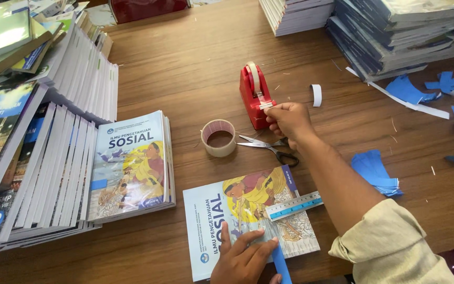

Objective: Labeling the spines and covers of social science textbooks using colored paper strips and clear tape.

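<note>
The right hand [288,119] reaches to the red tape dispenser [255,97] mid-table, fingers pinched narrow on the free tape end at its cutter. The tape looks light, thin and sticky, best held by its very tip. The left hand [243,260] lies flat, fingers spread, on a book [222,210] at the near edge, pressing a blue strip [281,267] beside a ruler [293,205]. Scissors [269,145] and a tape roll [218,138] lie between dispenser and book.

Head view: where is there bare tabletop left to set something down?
Bare wood lies behind the red tape dispenser up to the far book stacks, and along the near left edge below the stacked books. It is crowded around the scissors and tape roll.
</note>
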